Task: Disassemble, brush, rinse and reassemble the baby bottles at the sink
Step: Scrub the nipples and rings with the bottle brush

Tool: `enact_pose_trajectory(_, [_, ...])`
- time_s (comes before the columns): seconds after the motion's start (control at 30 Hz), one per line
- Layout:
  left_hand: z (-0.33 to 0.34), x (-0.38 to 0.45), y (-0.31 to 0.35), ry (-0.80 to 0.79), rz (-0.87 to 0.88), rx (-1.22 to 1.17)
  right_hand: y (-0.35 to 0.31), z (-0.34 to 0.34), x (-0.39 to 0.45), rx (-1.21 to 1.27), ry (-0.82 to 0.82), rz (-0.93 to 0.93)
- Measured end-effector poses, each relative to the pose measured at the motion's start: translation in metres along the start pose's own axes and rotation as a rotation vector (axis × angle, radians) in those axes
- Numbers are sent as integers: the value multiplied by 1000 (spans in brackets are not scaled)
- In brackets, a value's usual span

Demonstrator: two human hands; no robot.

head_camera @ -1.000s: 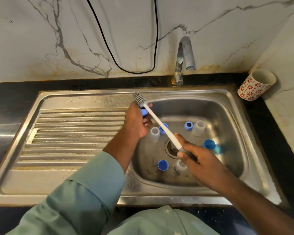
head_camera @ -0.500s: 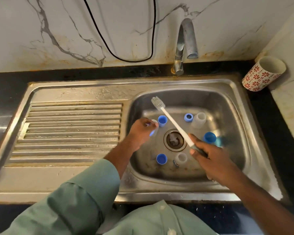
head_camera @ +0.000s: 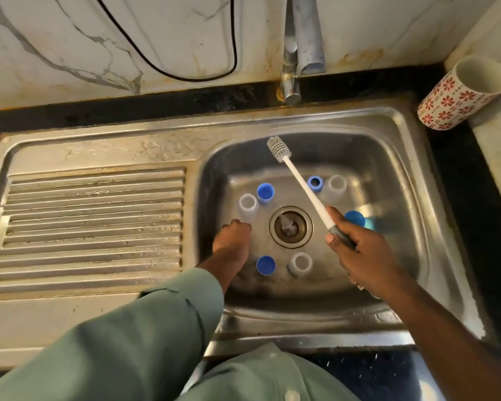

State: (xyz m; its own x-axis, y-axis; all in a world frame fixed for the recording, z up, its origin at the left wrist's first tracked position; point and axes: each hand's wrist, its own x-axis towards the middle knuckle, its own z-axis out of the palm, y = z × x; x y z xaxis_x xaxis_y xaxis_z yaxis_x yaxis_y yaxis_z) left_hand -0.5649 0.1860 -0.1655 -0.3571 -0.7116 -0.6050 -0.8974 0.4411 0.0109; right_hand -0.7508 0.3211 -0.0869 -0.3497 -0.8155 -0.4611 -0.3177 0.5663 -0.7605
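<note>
**Bottle parts scattered in the basin, brush raised**

We are looking down at a steel sink (head_camera: 399,131), its ribbed drainboard (head_camera: 93,215) lying on the left. Our left hand (head_camera: 233,237) is reaching down to the basin floor with knuckles bent, just below a clear bottle (head_camera: 248,206) standing upright; we cannot tell whether the fingers are gripping anything, since they are hidden under the hand. Just beside that bottle a blue cap (head_camera: 265,192) is sitting open side up. Nearer us, another blue cap (head_camera: 265,264) and a second clear bottle (head_camera: 301,264) are standing side by side, below the drain (head_camera: 291,227).

Right of the drain, our right hand (head_camera: 359,250) is clasping the grey grip of the bottle brush (head_camera: 304,186), fingers wrapped round it, the white shaft slanting up and left so the bristle head is hanging above the basin. Behind the shaft a blue ring (head_camera: 315,183) is touching a third clear bottle (head_camera: 334,188). A third blue cap (head_camera: 355,218) is peeking out beside our right fingers. Further right, a flowered cup (head_camera: 460,96) is leaning on the dark counter.
</note>
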Motion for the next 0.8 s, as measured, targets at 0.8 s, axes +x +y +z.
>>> enact_pose_trajectory(0.8, [-37,170,137,92,352,-96,49,-33,-2,62,128,100])
